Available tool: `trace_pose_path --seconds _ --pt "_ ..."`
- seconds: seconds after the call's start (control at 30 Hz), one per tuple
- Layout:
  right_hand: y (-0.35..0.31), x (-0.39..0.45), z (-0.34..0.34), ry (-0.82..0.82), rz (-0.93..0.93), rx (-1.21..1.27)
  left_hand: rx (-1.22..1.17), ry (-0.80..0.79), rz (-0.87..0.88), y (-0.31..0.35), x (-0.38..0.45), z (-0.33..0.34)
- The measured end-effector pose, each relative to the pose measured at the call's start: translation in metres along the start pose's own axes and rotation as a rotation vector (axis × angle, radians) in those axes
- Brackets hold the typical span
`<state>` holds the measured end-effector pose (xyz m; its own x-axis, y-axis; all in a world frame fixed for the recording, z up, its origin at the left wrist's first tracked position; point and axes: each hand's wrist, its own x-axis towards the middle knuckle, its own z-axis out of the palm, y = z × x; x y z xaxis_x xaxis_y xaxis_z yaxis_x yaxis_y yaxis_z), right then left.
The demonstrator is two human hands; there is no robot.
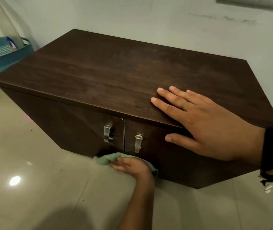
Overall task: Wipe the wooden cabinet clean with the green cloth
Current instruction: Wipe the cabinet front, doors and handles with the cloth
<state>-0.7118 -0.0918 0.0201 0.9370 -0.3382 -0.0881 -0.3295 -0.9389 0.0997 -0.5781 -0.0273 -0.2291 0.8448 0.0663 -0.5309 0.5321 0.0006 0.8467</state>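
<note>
Two bare hands were recorded at a low wooden cabinet (pixel 115 72) standing on a tiled floor (pixel 32 163) against a pale wall (pixel 165 19). Item one: the left hand (pixel 132 166), at about 6 o'clock in the view, its grip closed around the bunched green cloth (pixel 105 158), which was pressed to the foot of the cabinet front where the two doors meet, right at the floor line; the hand was blurred, consistent with a wiping stroke. Item two: the right hand (pixel 207 127), at 3 o'clock, fingers spread flat on the cabinet top near its front edge, thumb hanging over the right door, holding nothing and apparently bracing. Item three: two metal handles (pixel 108 133), one per door, just above the cloth. Item four: a teal basket (pixel 4 58) at 10 o'clock, beside the cabinet's far left corner. Progress, as judged: the lower front was under work; faint pale haze toward 1 o'clock on the top may be dust left to wipe, though this could not be told for certain. The sides were not assessable.
</note>
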Motion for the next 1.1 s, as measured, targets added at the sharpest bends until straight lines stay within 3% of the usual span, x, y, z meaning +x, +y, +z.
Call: trace_pose_path --seconds 0.07,0.2,0.33,0.5,0.6,0.7,0.8,0.9,1.0,1.1 --pt "-0.001 0.0 0.0 0.001 0.012 -0.007 -0.085 0.01 -0.004 0.018 0.008 -0.003" --pt "-0.01 0.001 0.0 0.059 0.05 -0.061 -0.17 -0.014 0.263 0.066 0.031 -0.022" --pt "-0.033 0.019 -0.001 0.145 0.11 -0.1 -0.046 0.002 0.392 0.12 0.037 -0.034" --pt "-0.061 0.048 0.001 0.22 0.131 -0.169 0.008 0.055 0.875 0.175 0.04 -0.049" --pt "-0.079 0.061 0.005 0.249 0.133 -0.205 0.048 0.054 1.034 0.176 0.031 -0.048" --pt "-0.094 0.072 0.005 0.261 0.136 -0.229 0.184 -0.07 1.209 0.136 0.035 -0.052" --pt "-0.099 0.078 0.003 0.254 0.14 -0.23 0.218 -0.18 1.149 0.105 0.047 -0.069" --pt "-0.103 0.077 0.006 0.314 0.114 -0.259 0.15 -0.135 1.07 0.124 0.051 -0.074" --pt "-0.107 0.078 0.013 0.418 0.085 -0.278 -0.006 -0.22 1.154 0.147 0.042 -0.078" --pt "-0.112 0.083 0.015 0.433 0.082 -0.262 0.075 -0.37 1.233 0.128 0.024 -0.088"
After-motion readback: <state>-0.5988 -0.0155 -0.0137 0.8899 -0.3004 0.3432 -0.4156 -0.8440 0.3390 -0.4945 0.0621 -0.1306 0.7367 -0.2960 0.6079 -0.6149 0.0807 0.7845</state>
